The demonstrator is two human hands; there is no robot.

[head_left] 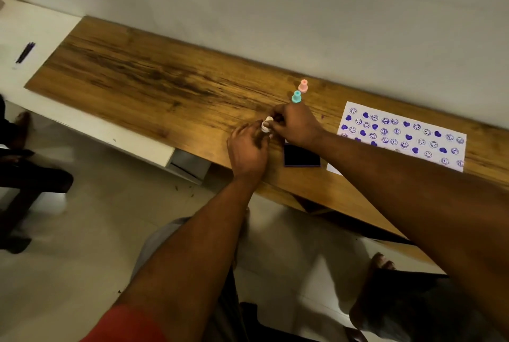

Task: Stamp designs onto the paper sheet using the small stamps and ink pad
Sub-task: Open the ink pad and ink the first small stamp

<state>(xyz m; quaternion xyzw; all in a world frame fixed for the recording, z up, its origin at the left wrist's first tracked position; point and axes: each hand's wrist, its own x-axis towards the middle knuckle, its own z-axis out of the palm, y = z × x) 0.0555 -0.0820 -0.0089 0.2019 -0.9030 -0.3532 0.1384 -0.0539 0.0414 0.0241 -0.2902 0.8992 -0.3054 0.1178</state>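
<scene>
The small white plastic stamp (266, 124) is blurred and mostly covered: left hand (248, 148) and right hand (296, 126) both grasp it near the wooden table's (137, 74) front edge, beside the dark square ink pad (301, 155).

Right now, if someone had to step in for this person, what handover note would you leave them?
Left hand: fingers curled on the white stamp, just left of the ink pad.
Right hand: pinches the same stamp from the other side.
Teal stamp and pink stamp stand upright on the wooden table, beyond the right hand.
Ink pad lies open near the front edge, between the hands and the paper sheet.
Done: most of the visible sheet carries purple smileys and hearts.
Left: probably ink the white stamp and fill the gaps; the right arm hides the sheet's near edge.
</scene>
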